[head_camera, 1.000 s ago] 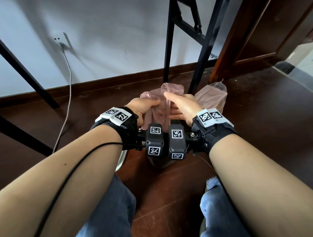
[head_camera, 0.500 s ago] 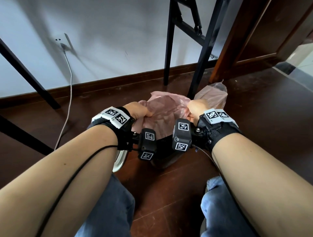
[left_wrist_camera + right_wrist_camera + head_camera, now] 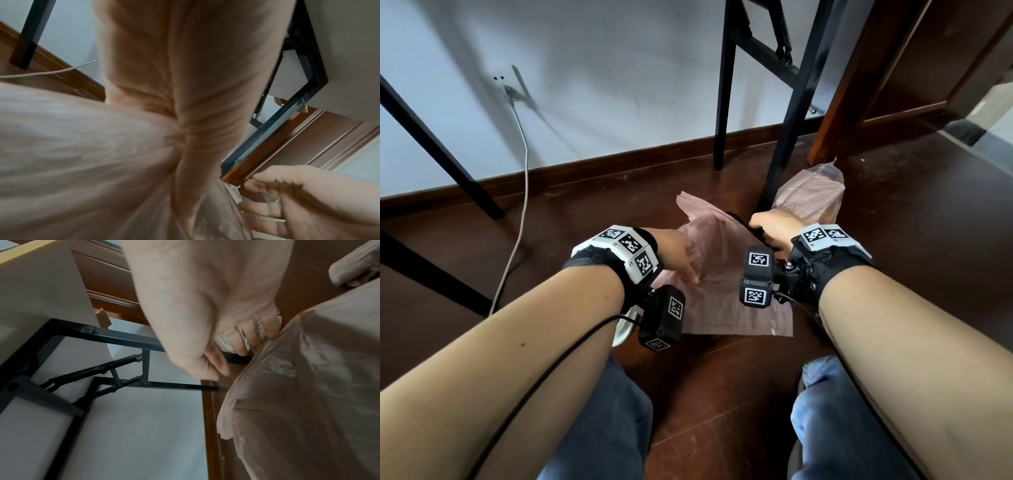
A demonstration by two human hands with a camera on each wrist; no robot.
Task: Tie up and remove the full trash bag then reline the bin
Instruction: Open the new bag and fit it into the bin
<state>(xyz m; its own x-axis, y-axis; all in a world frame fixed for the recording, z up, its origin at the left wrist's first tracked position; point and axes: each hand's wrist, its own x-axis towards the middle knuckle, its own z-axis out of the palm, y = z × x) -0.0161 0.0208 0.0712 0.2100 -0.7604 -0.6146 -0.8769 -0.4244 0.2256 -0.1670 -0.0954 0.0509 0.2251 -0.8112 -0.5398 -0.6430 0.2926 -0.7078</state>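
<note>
Pink liner bag (image 3: 717, 274) spread between both hands, left hand (image 3: 674, 251) pinching one edge, right hand (image 3: 774, 224) gripping the other (fingers curled).

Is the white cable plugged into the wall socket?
Yes, in the head view the cable runs up the wall into the socket.

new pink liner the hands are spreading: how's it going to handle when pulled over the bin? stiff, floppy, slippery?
Likely floppy: the pink liner drapes and wrinkles between the left hand and right hand. Probably very light, since the film is thin and see-through in the right wrist view. Possibly slippery or tear-prone; its edge looks ragged there.
</note>
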